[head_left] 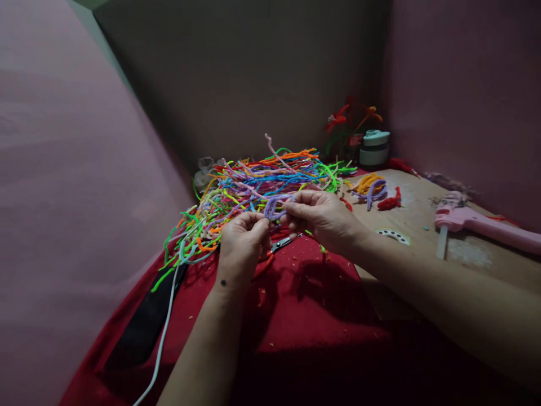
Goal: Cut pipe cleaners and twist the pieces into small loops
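Note:
Between my two hands is a purple pipe cleaner [275, 207], bent into loops. My left hand [247, 237] pinches its lower left end between thumb and fingers. On its right side, the thumb and fingers of my right hand [319, 214] grip it too. Just behind lies a big heap of pipe cleaners [262, 177] in many colours. Below my hands, partly covered by them, a pair of scissors [280, 244] with orange-red handles rests on the red cloth [296, 316].
At right, a pink glue gun [477, 220] lies on a brown board [418, 208], near bent purple [374, 194] and orange pipe cleaners [368, 183]. Behind stand a teal-lidded container [374, 148] and red flowers [337, 119]. A white cable [167, 321] crosses a dark flat object [143, 327] at left.

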The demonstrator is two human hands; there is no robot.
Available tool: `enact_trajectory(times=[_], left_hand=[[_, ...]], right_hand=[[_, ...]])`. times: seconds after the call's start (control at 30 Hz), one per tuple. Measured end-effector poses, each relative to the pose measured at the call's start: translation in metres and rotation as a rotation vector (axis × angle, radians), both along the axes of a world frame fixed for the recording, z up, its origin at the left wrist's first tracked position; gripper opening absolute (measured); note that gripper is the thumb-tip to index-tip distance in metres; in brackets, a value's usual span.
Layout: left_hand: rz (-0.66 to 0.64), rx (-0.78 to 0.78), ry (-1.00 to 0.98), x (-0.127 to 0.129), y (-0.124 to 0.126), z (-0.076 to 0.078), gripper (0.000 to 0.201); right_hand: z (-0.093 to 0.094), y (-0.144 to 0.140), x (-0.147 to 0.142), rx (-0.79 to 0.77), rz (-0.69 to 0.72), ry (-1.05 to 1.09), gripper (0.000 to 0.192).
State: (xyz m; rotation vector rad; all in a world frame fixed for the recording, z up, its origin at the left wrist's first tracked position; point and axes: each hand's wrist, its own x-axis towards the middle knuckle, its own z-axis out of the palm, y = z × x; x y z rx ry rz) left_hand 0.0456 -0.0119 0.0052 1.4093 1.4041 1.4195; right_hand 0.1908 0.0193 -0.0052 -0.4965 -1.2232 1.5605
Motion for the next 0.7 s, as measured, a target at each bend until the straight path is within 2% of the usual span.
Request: enact_trajectory(times=[0.1,0.37,0.57,0.7], left_hand=[[-0.001,-0.003,0.024,0.005,-0.002,0.001,0.009],[0.035,0.032,0.094,0.012,-0.007,0.002,0.010],[0.028,0.112,0.157,0.011,-0.005,-0.006,0.010],[0.053,0.174,0.281,0.009,-0.004,-0.013,0.011]], right_hand=[[0.001,0.000,0.001,0.039,-0.112,-0.027,0.021],[0.004,-0.005,-0.001,0.057,-0.190,-0.112,0.020],[0.001,-0.007,-0.002,0.179,-0.337,-0.227,0.020],[-0.002,-0.008,-0.001,0.258,-0.423,-0.320,0.019]])
